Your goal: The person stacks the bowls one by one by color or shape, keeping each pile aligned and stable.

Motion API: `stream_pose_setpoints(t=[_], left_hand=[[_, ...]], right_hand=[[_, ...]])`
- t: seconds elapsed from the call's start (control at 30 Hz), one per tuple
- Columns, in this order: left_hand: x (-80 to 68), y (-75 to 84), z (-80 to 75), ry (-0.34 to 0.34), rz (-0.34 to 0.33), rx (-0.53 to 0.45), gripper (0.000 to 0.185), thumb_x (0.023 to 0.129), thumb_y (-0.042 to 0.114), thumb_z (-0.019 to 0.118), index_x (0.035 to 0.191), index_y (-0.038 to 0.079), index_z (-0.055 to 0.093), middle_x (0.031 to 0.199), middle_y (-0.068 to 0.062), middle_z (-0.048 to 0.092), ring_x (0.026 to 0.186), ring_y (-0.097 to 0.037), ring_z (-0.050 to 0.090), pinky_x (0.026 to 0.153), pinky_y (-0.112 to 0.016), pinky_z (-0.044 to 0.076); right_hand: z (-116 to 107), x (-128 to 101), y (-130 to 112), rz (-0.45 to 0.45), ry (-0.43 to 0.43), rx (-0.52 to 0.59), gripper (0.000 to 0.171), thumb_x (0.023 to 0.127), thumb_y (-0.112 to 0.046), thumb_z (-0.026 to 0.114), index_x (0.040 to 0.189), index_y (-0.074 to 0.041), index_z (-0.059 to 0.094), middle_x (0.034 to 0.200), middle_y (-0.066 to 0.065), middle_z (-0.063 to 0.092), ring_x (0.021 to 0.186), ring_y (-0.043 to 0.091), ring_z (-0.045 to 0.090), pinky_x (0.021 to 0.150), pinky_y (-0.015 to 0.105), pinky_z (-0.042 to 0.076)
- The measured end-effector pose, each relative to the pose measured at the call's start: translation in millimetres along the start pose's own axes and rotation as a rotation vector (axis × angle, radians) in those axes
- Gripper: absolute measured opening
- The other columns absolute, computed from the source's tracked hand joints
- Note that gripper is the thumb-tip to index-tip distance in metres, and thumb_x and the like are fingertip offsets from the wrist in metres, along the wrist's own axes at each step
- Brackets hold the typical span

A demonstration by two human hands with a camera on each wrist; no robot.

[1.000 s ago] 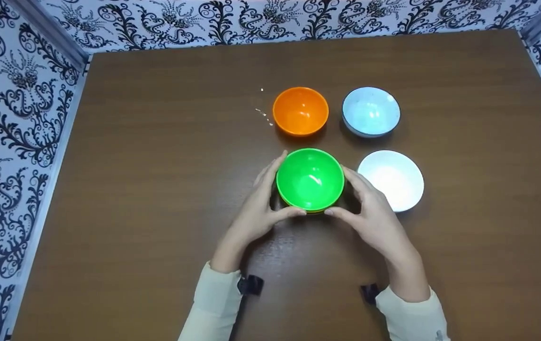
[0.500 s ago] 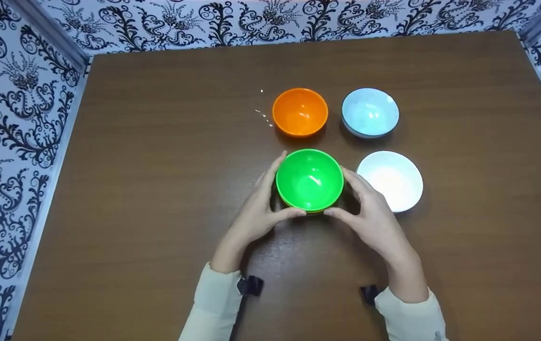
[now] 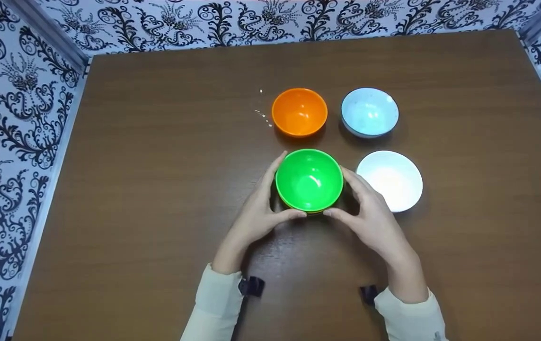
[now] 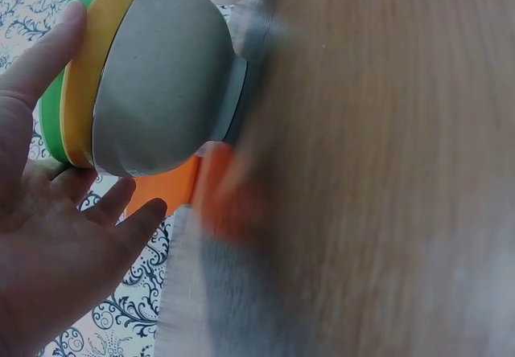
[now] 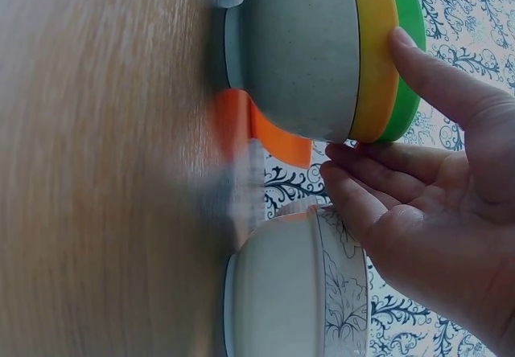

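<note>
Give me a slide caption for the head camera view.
Both hands cup a green bowl among three others.

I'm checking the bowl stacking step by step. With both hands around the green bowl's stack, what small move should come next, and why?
Probably lift the stack straight up a little. The left hand and right hand cup the green plastic bowl from both sides, and the wrist views show it nested in a yellow bowl and a grey bowl standing on the brown wooden table, with the white bowl close by.

No readable text, labels or numbers anywhere.
</note>
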State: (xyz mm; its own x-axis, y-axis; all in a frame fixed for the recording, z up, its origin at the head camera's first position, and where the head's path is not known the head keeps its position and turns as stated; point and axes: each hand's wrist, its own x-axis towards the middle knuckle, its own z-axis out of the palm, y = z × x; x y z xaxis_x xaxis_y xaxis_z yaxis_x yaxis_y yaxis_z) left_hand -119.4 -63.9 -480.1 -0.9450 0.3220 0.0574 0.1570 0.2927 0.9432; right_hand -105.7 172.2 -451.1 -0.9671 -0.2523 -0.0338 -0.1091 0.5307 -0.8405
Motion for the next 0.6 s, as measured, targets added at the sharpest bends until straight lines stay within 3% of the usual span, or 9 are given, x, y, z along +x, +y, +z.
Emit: stream_pose_setpoints(t=[0.37,0.6], left_hand=[[0.2,-0.1,-0.2,-0.003,-0.015,-0.012,0.111,0.075,0.032,0.088,0.16,0.028,0.017,0.164,0.011,0.026,0.15,-0.011,0.029,0.125,-0.042,0.024],[-0.7,1.0,-0.4,0.003,-0.037,-0.006,0.11,0.075,0.033,0.088,0.16,0.029,0.018,0.164,0.013,0.025,0.151,-0.012,0.028,0.125,-0.043,0.025]], right_hand=[[-1,-3,-2,0.014,-0.011,0.02,0.086,0.084,-0.019,0.081,0.155,-0.007,0.033,0.158,0.011,0.038,0.147,0.029,0.037,0.117,0.048,0.037],[-11,-9,-7,0.02,0.033,0.07,0.086,0.085,-0.017,0.079,0.156,-0.006,0.031,0.16,0.012,0.035,0.149,0.027,0.034,0.116,0.029,0.033]])
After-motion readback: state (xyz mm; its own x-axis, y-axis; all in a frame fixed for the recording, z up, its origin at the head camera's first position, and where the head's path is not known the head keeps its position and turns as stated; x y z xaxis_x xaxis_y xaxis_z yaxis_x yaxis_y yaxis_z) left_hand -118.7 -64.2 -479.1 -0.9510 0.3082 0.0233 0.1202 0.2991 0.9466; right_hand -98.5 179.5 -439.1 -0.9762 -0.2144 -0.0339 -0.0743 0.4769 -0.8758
